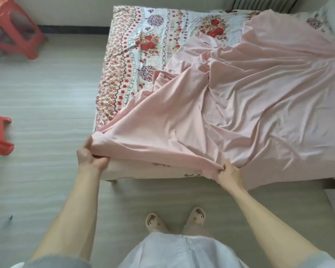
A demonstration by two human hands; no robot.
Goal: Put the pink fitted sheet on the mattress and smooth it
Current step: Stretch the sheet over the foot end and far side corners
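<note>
The fingers (100, 159) of the left hand (89, 154) are curled tightly round a bunch of hem of the pink fitted sheet (240, 113), with the thumb laid over the cloth right at the near-left corner of the mattress (143, 47). The fingers (224, 168) of the right hand (230, 175) are pinched on the same hem farther along the near edge. A stretch of hem is thus held taut between the two grips, probably so that the elastic pocket can be opened and drawn down over that corner.

Between the hands the floral side of the mattress is exposed below the hem, so the edge is judged not yet tucked there. To the right of the right hand the sheet is draped over the near edge.

From the left grip, long folds fan out across the bed, which suggests the cloth is being pulled toward that corner. The middle and right of the mattress are covered, though heavily rumpled. The far-left part of the floral top is bare, so that corner is probably unfitted, and smoothing is left to be done.

On the floor (46, 93) to the left, well apart from the bed, two red stools (14, 29) are seen.
</note>
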